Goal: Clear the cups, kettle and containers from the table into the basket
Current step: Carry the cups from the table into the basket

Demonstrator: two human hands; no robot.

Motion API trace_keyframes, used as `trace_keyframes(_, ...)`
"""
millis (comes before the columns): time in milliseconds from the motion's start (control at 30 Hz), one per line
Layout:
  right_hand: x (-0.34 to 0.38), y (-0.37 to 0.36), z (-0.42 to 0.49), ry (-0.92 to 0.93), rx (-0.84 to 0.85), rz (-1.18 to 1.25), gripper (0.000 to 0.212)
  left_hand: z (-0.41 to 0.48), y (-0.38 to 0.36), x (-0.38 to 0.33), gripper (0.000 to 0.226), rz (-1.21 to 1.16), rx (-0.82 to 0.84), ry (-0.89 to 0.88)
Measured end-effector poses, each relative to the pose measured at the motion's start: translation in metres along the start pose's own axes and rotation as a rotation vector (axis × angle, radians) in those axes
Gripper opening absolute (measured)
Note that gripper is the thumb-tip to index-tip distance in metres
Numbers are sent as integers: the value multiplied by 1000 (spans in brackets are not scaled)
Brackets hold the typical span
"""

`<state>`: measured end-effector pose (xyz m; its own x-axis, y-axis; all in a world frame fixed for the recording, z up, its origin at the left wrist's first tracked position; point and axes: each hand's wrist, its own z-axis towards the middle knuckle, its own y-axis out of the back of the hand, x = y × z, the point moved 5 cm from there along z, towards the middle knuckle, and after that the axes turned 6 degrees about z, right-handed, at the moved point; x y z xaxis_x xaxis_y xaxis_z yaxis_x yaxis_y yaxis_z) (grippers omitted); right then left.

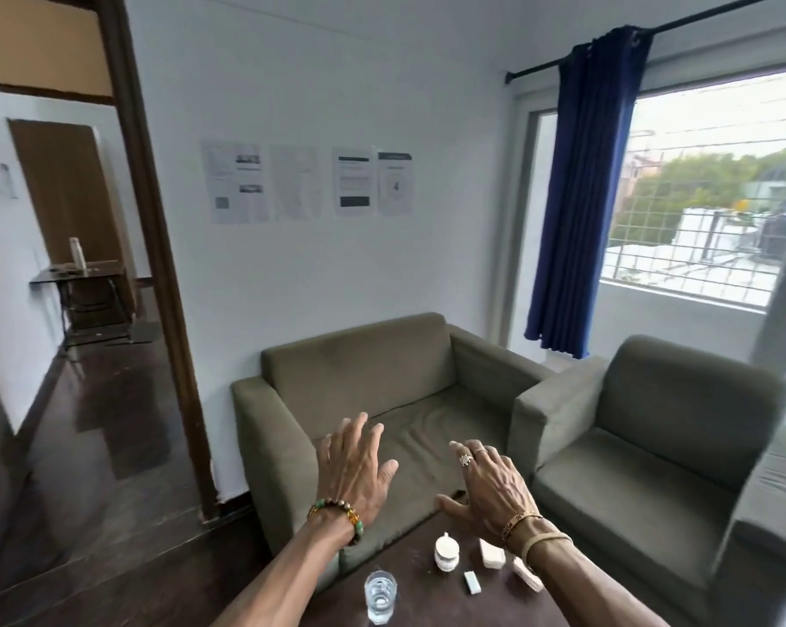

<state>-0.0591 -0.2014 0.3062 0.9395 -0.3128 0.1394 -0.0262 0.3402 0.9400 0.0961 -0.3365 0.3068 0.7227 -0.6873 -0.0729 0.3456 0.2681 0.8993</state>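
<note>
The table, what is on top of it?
A glass, a white jar, a white box and a white stick. The right forearm covers part of a second box.

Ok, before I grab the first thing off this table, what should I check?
1. Left grip empty, fingers spread: ok.
2. Right grip empty, fingers straight: ok.
3. Glass upright on the table: ok.
4. White jar upright, apart from the glass: ok.
5. Basket in view: not ok, none visible.
6. Kettle within reach: cannot tell, out of frame.
</note>
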Motion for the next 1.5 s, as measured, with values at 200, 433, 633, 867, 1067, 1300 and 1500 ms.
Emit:
trace_keyframes(200,-93,21,-30,-100,-27,-1,88,12,-19,-100,61,-46,3,-90)
trace_keyframes(433,-166,30,-63,-189,-39,-12,87,15,-41,-178,62,-66,21,-134)
trace_keyframes(633,-218,8,-92,-290,-1,5,84,13,-82,-239,60,-91,86,-206)
trace_keyframes(867,-263,-9,-122,-374,73,-20,84,14,-128,-290,61,-124,143,-297)
trace_keyframes(1067,-303,23,-107,-429,5,-56,83,52,-130,-330,60,-192,106,-347)
trace_keyframes(1300,-342,40,-112,-503,-43,-88,84,81,-141,-376,61,-255,116,-375)
trace_keyframes(1500,-384,23,-141,-559,11,-88,82,66,-171,-422,62,-224,178,-427)
